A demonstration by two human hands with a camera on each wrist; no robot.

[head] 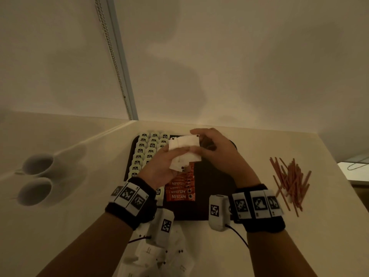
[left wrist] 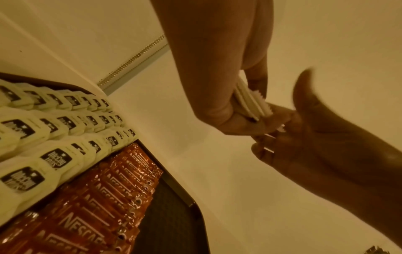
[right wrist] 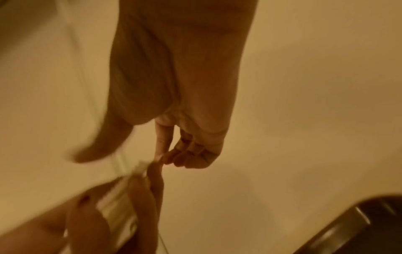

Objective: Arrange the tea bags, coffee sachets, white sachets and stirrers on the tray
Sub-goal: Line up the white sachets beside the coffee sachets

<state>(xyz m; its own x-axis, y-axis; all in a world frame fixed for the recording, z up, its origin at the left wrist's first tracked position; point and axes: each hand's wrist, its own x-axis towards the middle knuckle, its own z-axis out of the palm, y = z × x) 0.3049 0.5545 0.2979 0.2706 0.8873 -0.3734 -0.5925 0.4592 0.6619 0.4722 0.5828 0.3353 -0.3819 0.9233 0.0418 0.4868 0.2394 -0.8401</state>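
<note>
Above the dark tray (head: 215, 208), a fanned bunch of white sachets (head: 184, 150) gripped between left hand (head: 161, 166) and right hand (head: 215, 148), fingers of both curled round the packets. On the tray: tea bags (head: 143, 152) in rows at the left, coffee sachets (head: 181, 191) overlapping just beside them. Off the tray: stirrers (head: 289, 182) heaped to the right, more white packets (head: 159, 258) loose on the counter's near edge, two cups (head: 38, 176) well apart at the left.
</note>
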